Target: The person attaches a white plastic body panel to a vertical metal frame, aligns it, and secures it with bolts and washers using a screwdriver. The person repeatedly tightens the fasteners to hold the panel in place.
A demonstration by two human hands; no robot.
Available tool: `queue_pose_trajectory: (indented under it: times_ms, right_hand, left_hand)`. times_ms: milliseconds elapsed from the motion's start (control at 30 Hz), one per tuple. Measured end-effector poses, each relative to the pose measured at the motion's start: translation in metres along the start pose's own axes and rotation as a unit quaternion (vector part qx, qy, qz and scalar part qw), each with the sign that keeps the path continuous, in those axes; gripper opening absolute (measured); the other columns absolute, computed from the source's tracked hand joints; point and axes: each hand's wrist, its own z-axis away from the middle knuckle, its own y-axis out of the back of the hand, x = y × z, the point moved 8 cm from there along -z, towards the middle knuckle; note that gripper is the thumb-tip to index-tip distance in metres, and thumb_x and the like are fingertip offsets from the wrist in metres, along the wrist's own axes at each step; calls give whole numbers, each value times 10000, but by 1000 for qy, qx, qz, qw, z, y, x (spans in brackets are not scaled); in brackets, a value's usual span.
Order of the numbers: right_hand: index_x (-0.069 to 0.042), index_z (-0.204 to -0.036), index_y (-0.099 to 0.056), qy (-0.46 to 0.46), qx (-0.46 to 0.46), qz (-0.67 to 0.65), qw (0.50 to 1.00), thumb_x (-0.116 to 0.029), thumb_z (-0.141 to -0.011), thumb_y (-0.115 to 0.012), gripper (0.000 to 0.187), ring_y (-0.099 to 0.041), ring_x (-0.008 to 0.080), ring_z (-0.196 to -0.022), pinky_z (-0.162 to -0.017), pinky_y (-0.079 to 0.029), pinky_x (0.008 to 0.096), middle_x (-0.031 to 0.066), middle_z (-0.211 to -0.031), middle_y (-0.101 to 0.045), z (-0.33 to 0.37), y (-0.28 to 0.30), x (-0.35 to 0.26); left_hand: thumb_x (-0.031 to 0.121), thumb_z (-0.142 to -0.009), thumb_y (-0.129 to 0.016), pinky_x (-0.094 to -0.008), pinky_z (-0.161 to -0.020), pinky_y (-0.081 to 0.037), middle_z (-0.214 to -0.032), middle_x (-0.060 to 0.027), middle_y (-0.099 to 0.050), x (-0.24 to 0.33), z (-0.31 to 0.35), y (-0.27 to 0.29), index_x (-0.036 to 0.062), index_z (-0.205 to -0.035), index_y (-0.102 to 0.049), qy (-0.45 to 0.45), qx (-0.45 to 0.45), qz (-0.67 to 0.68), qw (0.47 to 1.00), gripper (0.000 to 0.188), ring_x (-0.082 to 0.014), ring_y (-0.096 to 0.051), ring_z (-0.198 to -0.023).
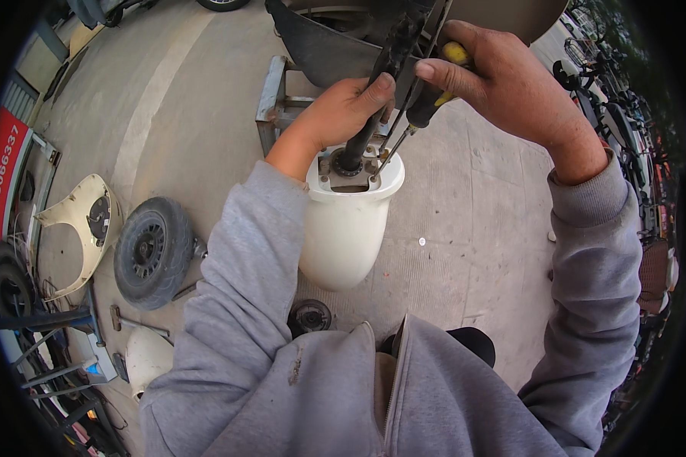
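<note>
My left hand (347, 110) is closed round a black steering tube (352, 154), which rises out of a white front fender (344, 236). In my right hand (511, 87) is a screwdriver (425, 110) with a black and yellow handle. Its thin shaft slants down to the left, and the tip meets a bolt or screw spot on the metal plate at the fender's top, right of the tube. Thin dark cables run down beside the tube, between my hands. Part of my left fingers is hidden behind the tube.
A metal stand (273, 114) and a dark body panel (320, 42) are just beyond my hands. On the ground to the left lie a wheel with tyre (152, 251), a cream panel (103, 202) and a hammer (133, 324). Parked two-wheelers (613, 122) line the right.
</note>
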Motion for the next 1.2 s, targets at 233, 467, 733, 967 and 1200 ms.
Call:
queue_pose_trajectory:
  times_ms: [233,467,733,967,1200]
  right_hand:
    - [13,-1224,-569,-74,-114,79,988,-243,-983,-721,383,-627,157,-907,-802,-529,321,120,-1002,-655,2,-6,10]
    - [36,-1179,-608,110,18,-2,994,-371,-971,-713,469,-647,171,-738,-679,-540,314,126,-858,-673,5,9,-13]
    - [14,-1216,-550,-14,22,-157,987,-359,-957,-733,490,-668,214,-781,-722,-557,331,140,-856,-637,13,11,-14]
    - [43,-983,-624,-161,-8,-45,986,-323,-1001,-691,373,-726,201,-764,-721,-593,341,140,-785,-696,5,18,-44]
    - [39,-1156,-607,159,-57,86,982,-246,-1026,-659,318,-743,209,-818,-760,-607,336,141,-918,-732,23,20,-47]
  left_hand:
    - [873,-922,-317,-342,-852,-503,-846,-67,-663,17,-1,2,33,-920,-714,-9,-12,20,1000,929,-193,-623,-855]
    - [869,-934,-251,-357,-926,-488,-912,-72,-677,25,-1,3,36,-948,-712,1,-22,-2,1000,952,-204,-622,-929]
    - [849,-950,-273,-360,-1019,-474,-1019,-96,-722,25,0,9,53,-1021,-752,1,8,-17,1000,932,-223,-653,-1051]
    - [649,-1053,-373,-318,-887,-553,-1100,-110,-720,23,-2,-7,-16,-1265,-653,33,-86,224,970,751,-193,-683,-994]
    - [633,-1051,-397,-346,-932,-566,-1207,-128,-691,42,0,-13,-9,-1402,-546,14,-87,251,964,747,-210,-681,-1062]
